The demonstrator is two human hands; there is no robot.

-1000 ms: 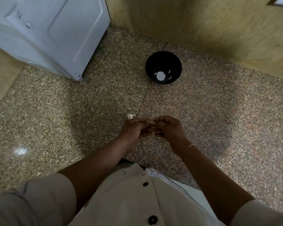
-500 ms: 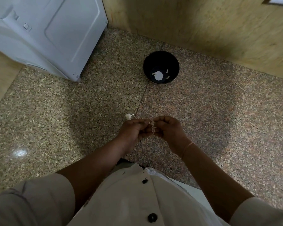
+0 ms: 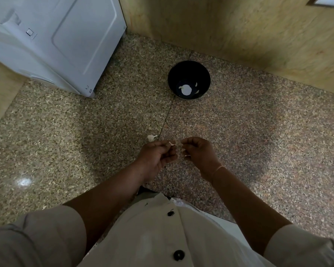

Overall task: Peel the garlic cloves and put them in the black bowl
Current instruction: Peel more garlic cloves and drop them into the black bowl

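Note:
My left hand (image 3: pixel 158 155) pinches a small white garlic clove (image 3: pixel 171 143) at its fingertips, low over the speckled floor. My right hand (image 3: pixel 198 152) is just to its right, fingers curled, pinching thin bits of pale garlic skin (image 3: pixel 182 150). The two hands are slightly apart. A black bowl (image 3: pixel 189 69) stands on the floor farther ahead, with a few white garlic pieces (image 3: pixel 186 89) inside. One loose garlic clove (image 3: pixel 151 137) lies on the floor just left of my left hand's fingertips.
A white appliance (image 3: pixel 56 41) stands at the upper left. A wooden panel wall (image 3: pixel 249 29) runs behind the bowl. A dark floor seam (image 3: pixel 167 116) runs from the bowl toward my hands. My light shirt (image 3: pixel 152 237) fills the bottom.
My hands were pressed together around the clove; now they have pulled apart, the left keeping the clove and the right drawing away with skin.

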